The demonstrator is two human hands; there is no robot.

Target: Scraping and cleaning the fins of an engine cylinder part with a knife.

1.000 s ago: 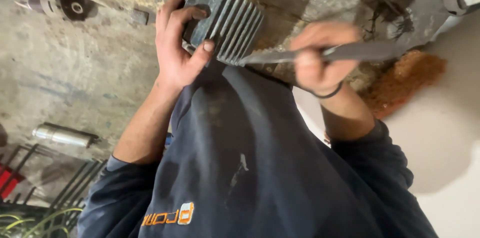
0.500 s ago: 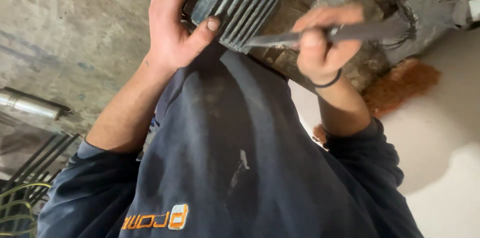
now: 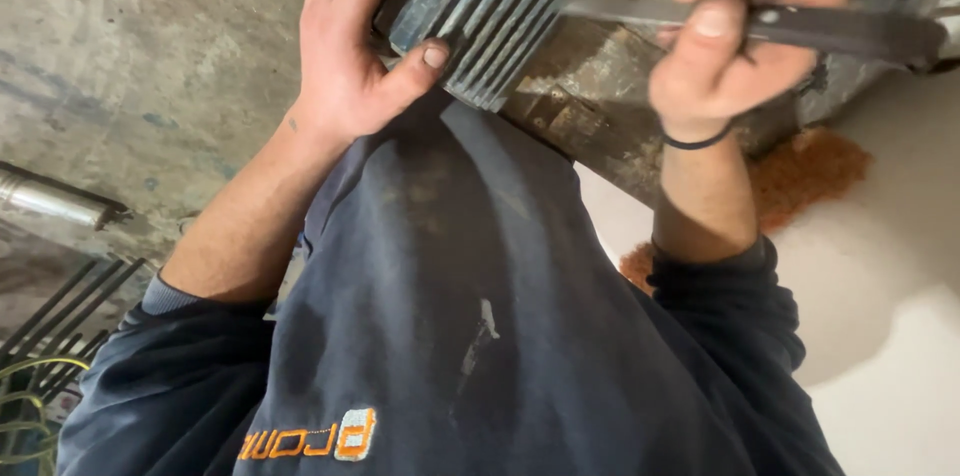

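Grey finned metal block (image 3: 485, 11) is held near the top of the view, above a dark blue sweatshirt (image 3: 450, 316) and in front of a stained concrete surface (image 3: 120, 66). It is clamped by the left hand (image 3: 350, 56): thumb pressed on the lower edge of the fins, fingers curled over the top and back. The right hand (image 3: 735, 46) is closed in a fist round the handle of a long flat metal tool (image 3: 760, 21), whose blade end is set against the right side of the fins, apparently between two of them. A dark band is worn on the right wrist.

Progress, as judged: the tool is engaged with the fins and work on them appears under way; how many grooves have been treated and how many remain cannot be told, since no clear difference between fins is visible.

Noted nearby: orange-brown granular heap (image 3: 800, 171) on the pale floor at right; shiny metal cylinder (image 3: 50, 201) at left; dark metal bars (image 3: 50, 316) at lower left
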